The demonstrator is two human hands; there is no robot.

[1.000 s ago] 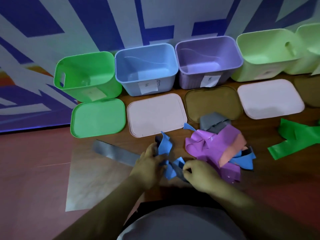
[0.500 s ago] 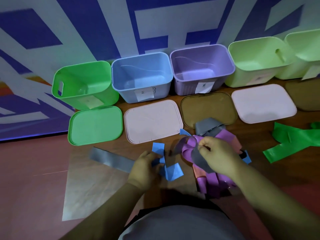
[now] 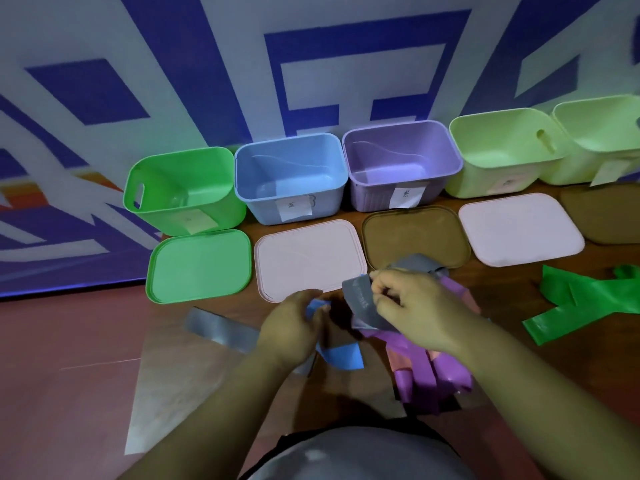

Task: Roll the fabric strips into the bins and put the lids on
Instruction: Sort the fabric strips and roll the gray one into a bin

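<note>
Meanwhile, the left hand (image 3: 294, 327) pinched a blue strip (image 3: 341, 356) in curled fingers, and the right hand (image 3: 415, 313) clamped thumb and fingers on a grey strip (image 3: 362, 303) above the purple strips (image 3: 422, 372) mid-floor (image 3: 69, 375). Open bins (image 3: 263, 202) lined the floor's far edge, with lids (image 3: 308, 258) flat before them.

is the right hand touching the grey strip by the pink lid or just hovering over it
Touching. The head view shows the right hand pinching the grey strip, its fingers curled round the strip's edge.
</note>
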